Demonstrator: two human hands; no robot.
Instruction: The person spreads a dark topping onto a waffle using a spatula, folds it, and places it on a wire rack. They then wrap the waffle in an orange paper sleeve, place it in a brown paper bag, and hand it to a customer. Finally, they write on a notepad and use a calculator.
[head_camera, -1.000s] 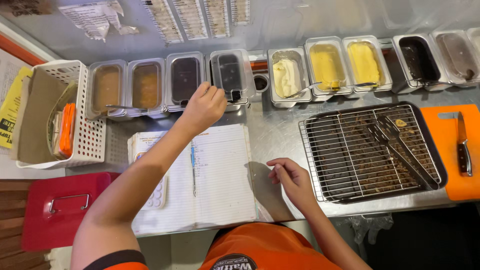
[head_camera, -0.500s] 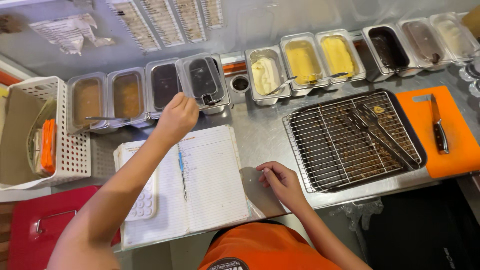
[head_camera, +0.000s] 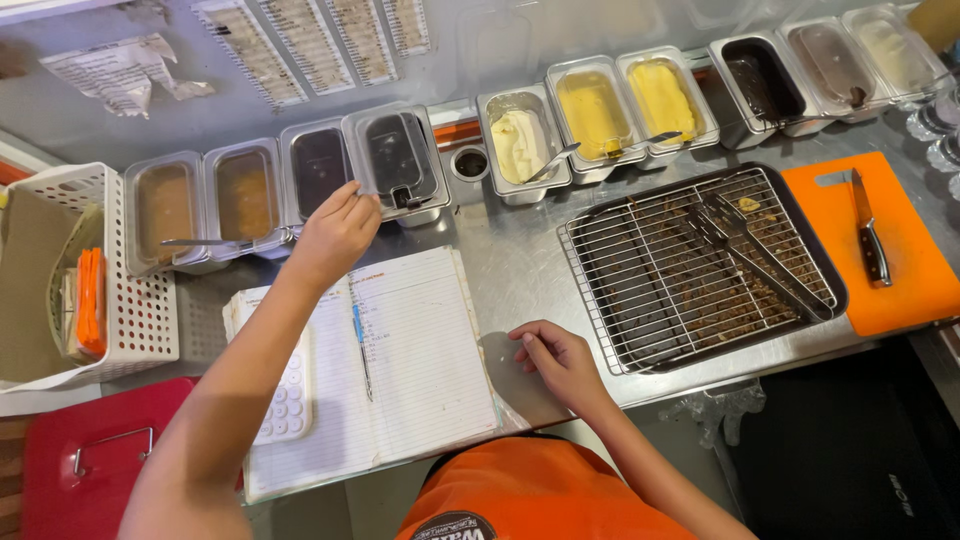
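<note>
Left hand (head_camera: 335, 232), fingers loosely extended, reached up at the clear-lidded rectangular steel sauce pan (head_camera: 396, 160) lying just beyond its fingertips, long axis running away; right hand (head_camera: 558, 362) rested loosely curled, empty, on the steel counter (head_camera: 510, 270).

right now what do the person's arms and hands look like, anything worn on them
Both arms are bare as far up as the view shows: no gloves, rings, watch or bands show on the left hand or right hand. The only clothing in view is an orange top with a dark round badge at the chest.
</note>
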